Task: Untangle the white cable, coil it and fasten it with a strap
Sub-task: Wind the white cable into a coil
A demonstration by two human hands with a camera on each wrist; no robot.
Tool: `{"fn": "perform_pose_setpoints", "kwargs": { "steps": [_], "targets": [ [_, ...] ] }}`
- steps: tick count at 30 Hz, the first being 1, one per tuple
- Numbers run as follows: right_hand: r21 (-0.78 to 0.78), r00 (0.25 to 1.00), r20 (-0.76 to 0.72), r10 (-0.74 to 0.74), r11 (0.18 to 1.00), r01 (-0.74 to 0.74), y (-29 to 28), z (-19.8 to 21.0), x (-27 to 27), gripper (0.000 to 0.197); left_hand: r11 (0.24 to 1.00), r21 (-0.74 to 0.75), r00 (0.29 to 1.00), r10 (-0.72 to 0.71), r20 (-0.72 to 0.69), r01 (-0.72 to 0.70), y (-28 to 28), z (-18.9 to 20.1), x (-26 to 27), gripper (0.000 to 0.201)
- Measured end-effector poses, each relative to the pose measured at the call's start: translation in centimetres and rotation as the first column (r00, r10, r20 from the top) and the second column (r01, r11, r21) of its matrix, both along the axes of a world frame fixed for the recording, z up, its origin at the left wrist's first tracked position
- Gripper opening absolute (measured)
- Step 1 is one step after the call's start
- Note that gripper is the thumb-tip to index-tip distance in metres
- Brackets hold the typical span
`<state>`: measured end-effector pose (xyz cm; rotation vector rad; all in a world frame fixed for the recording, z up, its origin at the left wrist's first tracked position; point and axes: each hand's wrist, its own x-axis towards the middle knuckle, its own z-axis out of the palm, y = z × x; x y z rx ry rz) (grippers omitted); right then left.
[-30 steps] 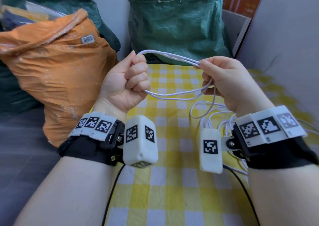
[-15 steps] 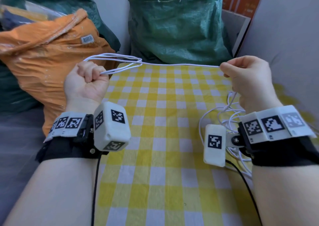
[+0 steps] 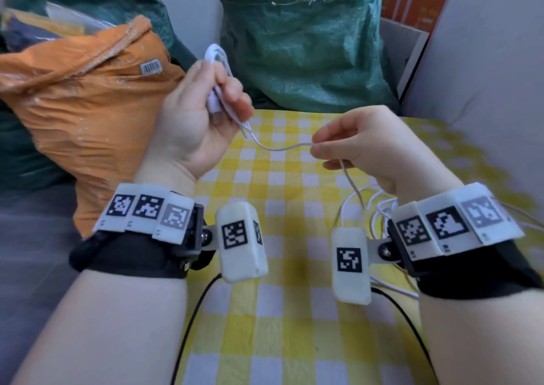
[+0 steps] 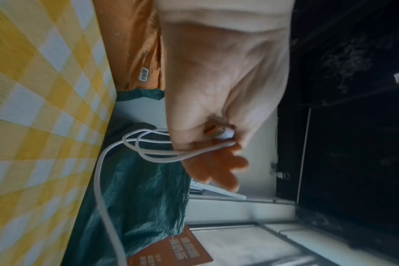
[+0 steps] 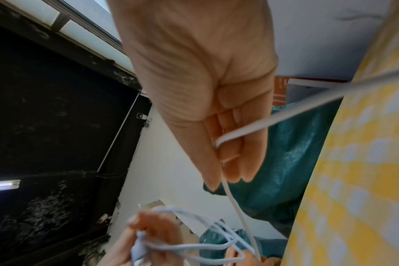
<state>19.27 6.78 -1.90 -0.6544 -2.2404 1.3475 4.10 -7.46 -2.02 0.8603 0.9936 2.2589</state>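
Observation:
My left hand [image 3: 206, 111] is raised above the table's far left edge and grips several loops of the white cable [image 3: 216, 69] between thumb and fingers. The left wrist view shows those cable loops [image 4: 148, 144] sticking out past the thumb. A single slack strand [image 3: 282, 148] runs from the loops to my right hand [image 3: 353, 143], which pinches it between thumb and forefinger. In the right wrist view the cable [image 5: 228, 187] passes through the right hand's fingers [image 5: 228, 144]. The remaining cable [image 3: 368, 205] hangs down to a loose tangle on the tablecloth under my right wrist. No strap is in view.
A yellow and white checked tablecloth [image 3: 279, 311] covers the table. An orange sack [image 3: 88, 113] stands at the left and a green sack [image 3: 294, 46] at the back. A grey wall [image 3: 485, 75] bounds the right side. Black wrist-camera cords trail over the near tablecloth.
The hands, stretched wide apart with a taut strand half a second ago, have come closer. My left hand swung right and up with the loops, and the strand now sags.

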Motion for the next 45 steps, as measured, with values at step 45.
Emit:
{"fn": "perform_pose_setpoints", "kwargs": {
  "steps": [45],
  "targets": [
    [0.085,0.995,0.097,-0.011,0.996,0.003,0.8,-0.3,0.5,0.010,0.618,0.051,0.549,-0.729,0.409,0.784,-0.4,-1.9,-1.6,0.043]
  ]
}}
